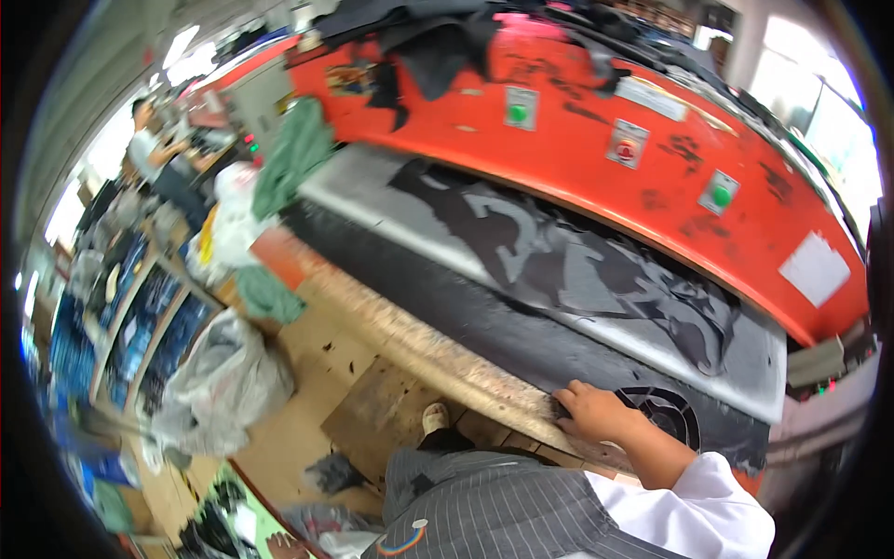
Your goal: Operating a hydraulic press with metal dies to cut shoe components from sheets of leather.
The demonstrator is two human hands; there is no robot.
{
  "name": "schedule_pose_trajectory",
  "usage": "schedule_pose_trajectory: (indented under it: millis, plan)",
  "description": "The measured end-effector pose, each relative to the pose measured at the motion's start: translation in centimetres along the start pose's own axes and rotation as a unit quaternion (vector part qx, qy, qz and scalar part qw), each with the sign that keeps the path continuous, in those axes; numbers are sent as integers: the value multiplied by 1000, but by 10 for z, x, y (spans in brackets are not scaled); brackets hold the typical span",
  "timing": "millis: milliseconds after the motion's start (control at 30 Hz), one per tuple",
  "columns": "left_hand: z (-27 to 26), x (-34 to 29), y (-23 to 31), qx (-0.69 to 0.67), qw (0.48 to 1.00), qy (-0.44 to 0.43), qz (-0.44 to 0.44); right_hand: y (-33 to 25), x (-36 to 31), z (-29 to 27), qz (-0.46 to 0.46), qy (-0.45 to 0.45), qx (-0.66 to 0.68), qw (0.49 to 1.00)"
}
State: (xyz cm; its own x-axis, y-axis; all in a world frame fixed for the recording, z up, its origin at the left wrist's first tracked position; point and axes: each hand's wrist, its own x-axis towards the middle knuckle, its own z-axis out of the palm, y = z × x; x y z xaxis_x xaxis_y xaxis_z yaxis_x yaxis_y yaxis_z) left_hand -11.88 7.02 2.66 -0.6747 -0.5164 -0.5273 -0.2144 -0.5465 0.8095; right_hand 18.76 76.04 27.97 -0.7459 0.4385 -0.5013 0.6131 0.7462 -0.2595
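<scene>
1. The right forearm (pixel 656 456) stretches out to the person's side, bare below a white sleeve (pixel 712 503).
2. I see the right hand (pixel 591 412) back upward, fingers bent.
3. The left hand (pixel 285 546) barely shows, low down; I can't make out its grip.

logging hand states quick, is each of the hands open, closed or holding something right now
Left hand: mostly cut off at the picture's lower edge; cannot be told.
Right hand: curled at the worn bench edge; whether it grips anything cannot be told.
</scene>
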Motion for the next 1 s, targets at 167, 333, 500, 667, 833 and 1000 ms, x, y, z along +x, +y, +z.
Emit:
schedule_pose_trajectory:
  millis: [167, 333, 500, 667, 833, 1000]
  plan:
    - [301, -77, -69, 257, 922, -290, 15, 6, -11, 15, 42, 75, 30, 996]
    - [507, -208, -96, 285, 809, -479, 188, -4, 4, 16, 83, 86, 34, 992]
    - [619, -329, -182, 280, 636, -706, 138, -17, 22, 14, 179, 103, 91, 974]
    - [636, -415, -220, 329, 409, -830, 189, 0, 49, 4, 232, 162, 146, 948]
    - [609, -445, -249, 300, 224, -905, 203, 10, 34, 26, 274, 218, 183, 919]
    - [601, -462, -241, 322, 189, -897, 235, 50, 7, 17, 214, 383, 293, 850]
